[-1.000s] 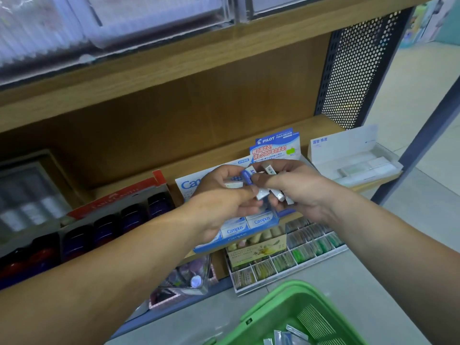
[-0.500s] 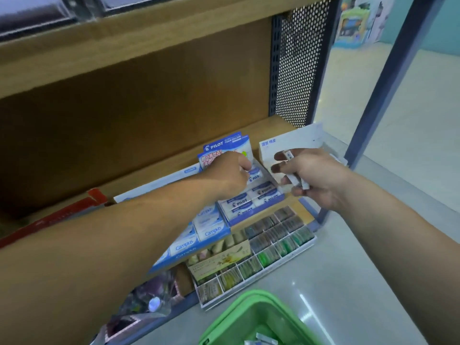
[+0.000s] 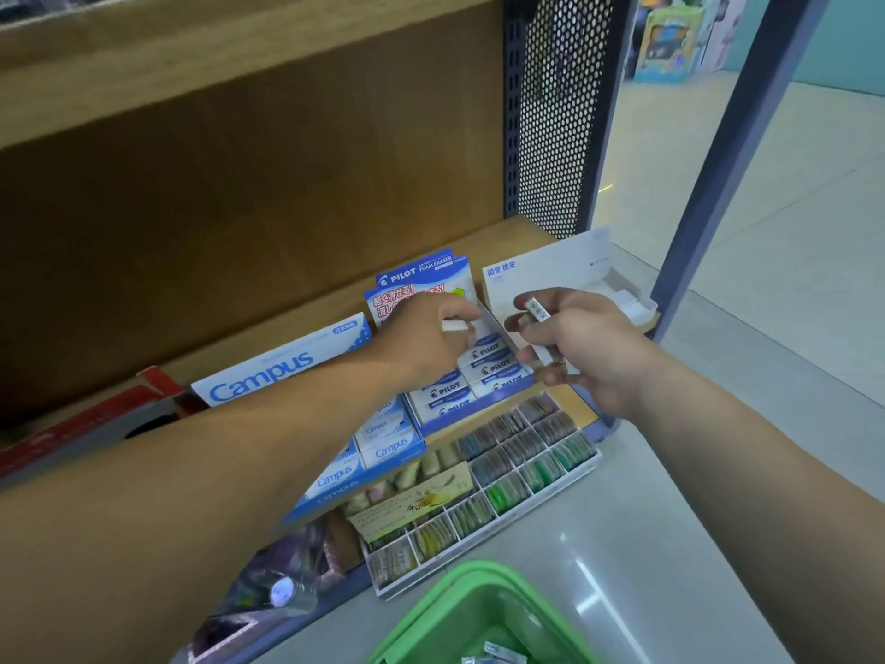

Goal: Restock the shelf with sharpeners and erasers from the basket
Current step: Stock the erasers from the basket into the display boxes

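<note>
Spanning the frame, the wooden shelf (image 3: 479, 251) carries three open display boxes side by side: a Campus box (image 3: 268, 371), a Pilot eraser box (image 3: 421, 275) and a white box (image 3: 541, 275). The green basket (image 3: 459, 582) sits below on the floor, with a few wrapped items (image 3: 498, 654) visible inside.

One second earlier both hands were together in front of the Pilot box, sorting a cluster of erasers. They have since separated.

- The left hand (image 3: 426, 337) has moved over the rear rows of the Pilot eraser box and pinches one white eraser (image 3: 455, 325) between thumb and fingertips, just above the packed stock.
- The right hand (image 3: 584, 347) has moved to the right, in front of the white box, and is curled round the remaining erasers (image 3: 537, 310); one barcode-labelled end projects above the fingers.

Assessment: sorting is complete for this piece and placement is in progress. The pinched eraser is not yet seated in a row. Stock remains in the right hand and in the basket, so restocking is only partly done.
</note>
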Available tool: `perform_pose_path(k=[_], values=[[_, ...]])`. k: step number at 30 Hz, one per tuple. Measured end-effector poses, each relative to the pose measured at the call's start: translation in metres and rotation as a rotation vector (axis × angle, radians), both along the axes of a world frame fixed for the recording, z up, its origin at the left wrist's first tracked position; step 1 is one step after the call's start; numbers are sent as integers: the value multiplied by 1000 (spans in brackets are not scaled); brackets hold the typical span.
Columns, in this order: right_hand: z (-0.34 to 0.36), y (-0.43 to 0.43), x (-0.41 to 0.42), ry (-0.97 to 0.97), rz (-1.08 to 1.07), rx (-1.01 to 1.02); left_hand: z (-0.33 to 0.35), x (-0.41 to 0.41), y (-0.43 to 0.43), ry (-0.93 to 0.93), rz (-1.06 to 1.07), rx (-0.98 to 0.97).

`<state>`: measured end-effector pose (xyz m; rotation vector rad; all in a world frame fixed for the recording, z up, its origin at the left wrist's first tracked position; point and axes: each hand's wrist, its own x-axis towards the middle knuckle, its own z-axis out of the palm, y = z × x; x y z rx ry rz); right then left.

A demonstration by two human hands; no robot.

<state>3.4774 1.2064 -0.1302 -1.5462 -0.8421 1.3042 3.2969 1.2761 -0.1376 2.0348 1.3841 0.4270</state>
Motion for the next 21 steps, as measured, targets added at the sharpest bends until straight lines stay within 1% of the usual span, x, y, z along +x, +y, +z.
perform_pose_path(k=[1,3,6,7,9,11,14,16,19,21], values=[[1,0,-1,-22,14,-1,5,-2,-4,-32,39,8],[2,0,-4,-80,70,3,19,-10,-14,-167,132,-43],[8,0,-15,-126,165,-29,41,-26,-40,-395,217,-259],[11,-1,-21,-121,212,-38,45,-33,-47,-408,251,-305],[17,-4,-33,-62,334,-30,47,-46,-53,-365,330,-332],[22,-7,-46,-21,434,-18,46,-58,-57,-416,377,-380],[26,-9,-62,-9,500,-14,46,-70,-62,-546,337,-465],[25,-9,-68,37,518,-4,46,-75,-67,-620,288,-497],[21,-8,-69,125,512,-15,45,-82,-70,-653,219,-440],[20,-8,-68,165,518,-26,45,-90,-71,-636,192,-395]])
